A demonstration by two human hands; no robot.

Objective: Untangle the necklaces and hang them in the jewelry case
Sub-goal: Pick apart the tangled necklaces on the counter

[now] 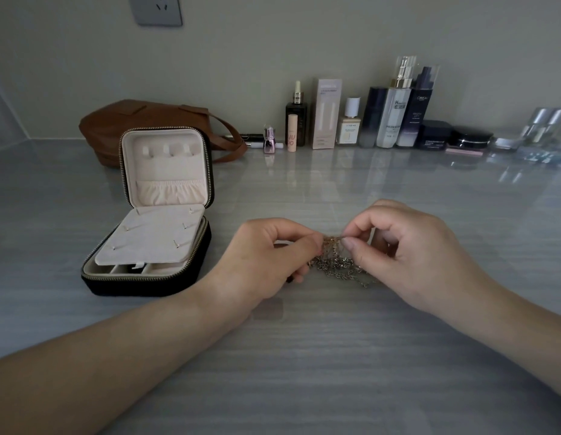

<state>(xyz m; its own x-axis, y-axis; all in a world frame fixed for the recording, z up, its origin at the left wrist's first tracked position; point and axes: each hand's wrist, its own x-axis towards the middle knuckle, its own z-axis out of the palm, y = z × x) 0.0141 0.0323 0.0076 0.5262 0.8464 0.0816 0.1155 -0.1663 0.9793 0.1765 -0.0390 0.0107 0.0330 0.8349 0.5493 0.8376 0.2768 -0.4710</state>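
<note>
1. My left hand [269,255] and right hand [407,252] both pinch the tangled necklaces [335,262] just above the table [304,356].
2. Jewelry case [153,221] open at left, near left hand, not touching.

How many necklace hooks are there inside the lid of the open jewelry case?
3, in a row near the top of the lid: left hook, middle hook, right hook. None appears hidden.
</note>
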